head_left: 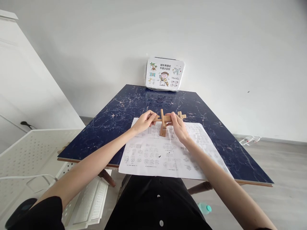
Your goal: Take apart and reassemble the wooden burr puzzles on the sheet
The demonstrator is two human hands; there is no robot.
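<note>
Both of my hands meet over the printed sheet, around an assembly of light wooden bars [165,118] that look like puzzle pieces. My left hand [145,121] pinches the left end of the level bar between thumb and fingers. Closer to the other end, my right hand [178,127] grips the same bar, thumb on top, its fingers partly hidden. An upright wooden bar [162,117] crosses it between my hands. Below that shows a flat wooden piece [163,132]; whether it touches the paper I cannot tell. More short wooden pieces [182,116] stick out beyond my right fingers.
A creased printed sheet [141,161] covers the front of the dark blue marbled table [103,127]. At the back, a white cartoon case [165,74] leans on the wall. White perforated shelving [21,150] stands to the left. A bottle [204,208] lies on the floor.
</note>
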